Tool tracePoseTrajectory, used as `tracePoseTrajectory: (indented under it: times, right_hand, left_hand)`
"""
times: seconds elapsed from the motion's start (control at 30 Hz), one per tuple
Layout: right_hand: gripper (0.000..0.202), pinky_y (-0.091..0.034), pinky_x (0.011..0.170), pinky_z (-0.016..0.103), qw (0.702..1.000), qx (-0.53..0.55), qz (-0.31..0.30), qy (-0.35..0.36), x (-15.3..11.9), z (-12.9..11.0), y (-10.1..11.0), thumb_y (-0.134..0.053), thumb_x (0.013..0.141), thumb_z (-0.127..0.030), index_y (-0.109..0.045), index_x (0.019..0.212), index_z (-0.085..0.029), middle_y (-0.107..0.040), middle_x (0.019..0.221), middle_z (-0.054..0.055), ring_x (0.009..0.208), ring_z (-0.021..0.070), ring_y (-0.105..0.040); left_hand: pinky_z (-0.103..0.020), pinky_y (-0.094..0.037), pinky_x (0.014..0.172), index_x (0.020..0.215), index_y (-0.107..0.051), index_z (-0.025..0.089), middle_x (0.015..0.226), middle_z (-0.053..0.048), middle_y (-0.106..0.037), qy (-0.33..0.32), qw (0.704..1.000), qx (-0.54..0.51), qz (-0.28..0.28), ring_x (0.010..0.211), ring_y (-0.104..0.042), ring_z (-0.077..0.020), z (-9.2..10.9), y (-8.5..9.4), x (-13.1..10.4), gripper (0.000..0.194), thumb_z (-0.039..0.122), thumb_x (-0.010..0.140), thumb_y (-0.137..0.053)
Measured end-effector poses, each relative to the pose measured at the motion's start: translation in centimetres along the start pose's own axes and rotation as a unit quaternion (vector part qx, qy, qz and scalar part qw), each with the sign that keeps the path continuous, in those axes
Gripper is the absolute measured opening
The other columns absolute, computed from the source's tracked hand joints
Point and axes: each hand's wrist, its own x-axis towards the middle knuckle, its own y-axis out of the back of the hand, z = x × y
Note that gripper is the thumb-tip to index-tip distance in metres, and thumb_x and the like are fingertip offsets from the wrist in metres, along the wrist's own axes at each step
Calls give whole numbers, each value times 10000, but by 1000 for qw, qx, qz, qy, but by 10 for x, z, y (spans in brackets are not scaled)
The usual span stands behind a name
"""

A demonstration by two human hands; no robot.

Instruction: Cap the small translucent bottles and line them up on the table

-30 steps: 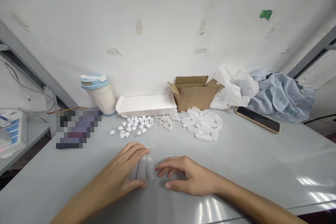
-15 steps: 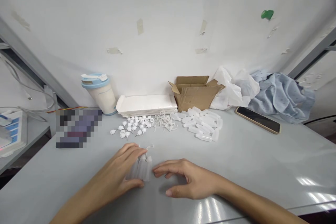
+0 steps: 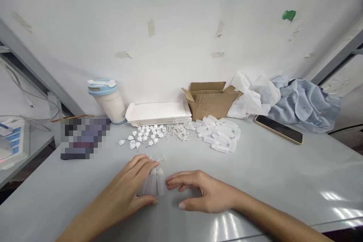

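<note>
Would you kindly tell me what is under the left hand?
Translucent bottles show side by side, partly under the left hand, two most clearly. The hand covers what lies farther left, so the full count is hidden.

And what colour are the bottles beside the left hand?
The bottles are translucent white; they show best in the head view.

The left hand (image 3: pixel 133 180) and right hand (image 3: pixel 204 192) are bare, with slender fingers (image 3: pixel 181 178) and slim, uncovered forearms (image 3: pixel 266 214).
</note>
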Motion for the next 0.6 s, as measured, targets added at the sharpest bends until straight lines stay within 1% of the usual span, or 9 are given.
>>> tracePoseTrajectory:
  times: [0.17,0.27,0.37,0.5,0.6]
  right_hand:
    - [452,-490,926,326,1000,0,3,0,0,0,1,-659,803,-221,-585,1245,-165,-569,1279,108,1091,203,-586]
    - [426,-491,925,331,1000,3,7,-3,0,-1,3,-654,808,-222,-596,1226,-161,-582,1254,108,1081,203,-592]
    - [409,-486,936,341,1000,13,14,-18,-1,-1,5,-653,813,-243,-603,1211,-162,-599,1229,106,1078,207,-599]
    - [426,-487,939,364,999,17,23,-34,-3,1,8,-652,819,-278,-589,1228,-175,-606,1222,104,1080,217,-605]
    - [420,-477,952,377,998,22,42,-33,-4,2,13,-648,825,-287,-586,1226,-181,-611,1219,103,1081,213,-607]
  left_hand:
    - [-426,-457,944,1262,-442,288,1222,-58,-547,-7,1000,9,3,1207,-447,-294,2,4,2,614,352,727,-737]
    - [-415,-465,931,1263,-440,274,1223,-66,-549,-14,1000,16,13,1194,-460,-293,3,9,4,590,431,757,-700]
    - [-404,-466,918,1242,-467,251,1208,-75,-564,-12,999,26,34,1170,-479,-291,5,16,9,524,490,805,-628]
    - [-396,-450,922,1213,-488,225,1177,-73,-581,11,998,23,64,1142,-495,-266,11,26,24,385,451,901,-500]
    - [-403,-438,926,1183,-509,210,1155,-74,-591,7,998,14,63,1110,-509,-254,16,34,41,319,398,939,-424]
